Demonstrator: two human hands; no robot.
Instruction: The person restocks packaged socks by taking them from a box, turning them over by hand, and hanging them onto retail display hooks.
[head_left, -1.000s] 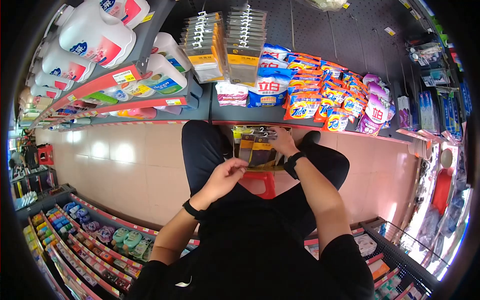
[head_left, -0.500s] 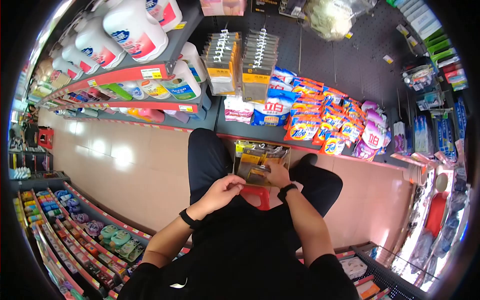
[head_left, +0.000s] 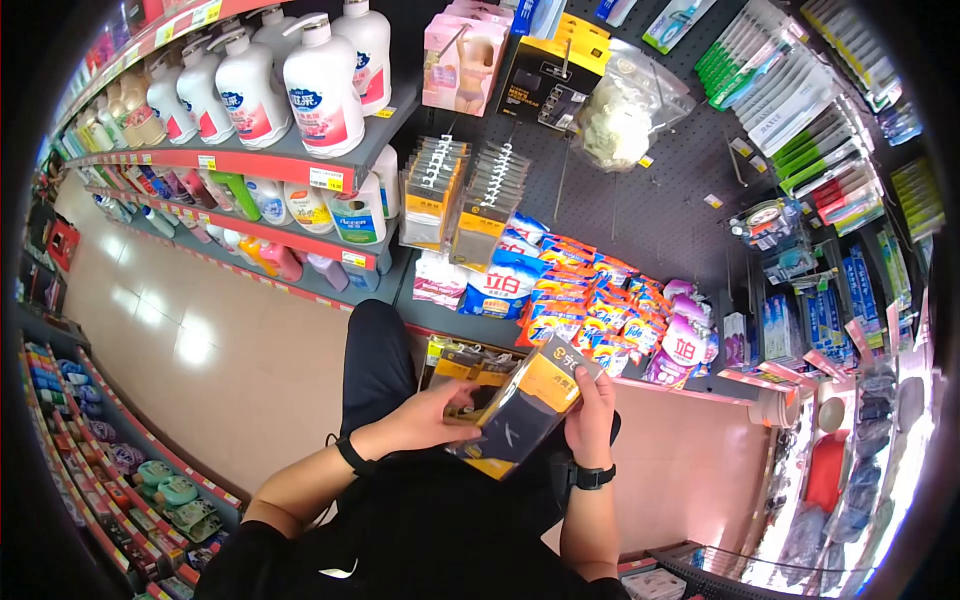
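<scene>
My right hand (head_left: 592, 412) grips the upper right edge of a flat yellow-and-black packet (head_left: 520, 408) in a clear sleeve, with the thumb on its front. The packet is tilted in front of my lap. At its lower left edge is my left hand (head_left: 440, 412), thumb against the front and fingers curled at the edge, partly hidden. Behind the packet, a box (head_left: 432, 352) of similar yellow-and-black packets stands between my legs, largely covered by my hands and the packet.
Similar packets (head_left: 487, 222) hang on pegboard hooks ahead. Below them, laundry powder bags (head_left: 505, 283) and orange detergent bags (head_left: 560, 290) line the low shelf. White pump bottles (head_left: 322, 95) stand on the left shelf. Toothbrush packs (head_left: 775, 105) hang at the right.
My right hand has lifted a packet out of the box and moved it up and right. My left hand has come to the packet's edge. The view has shifted upward.
</scene>
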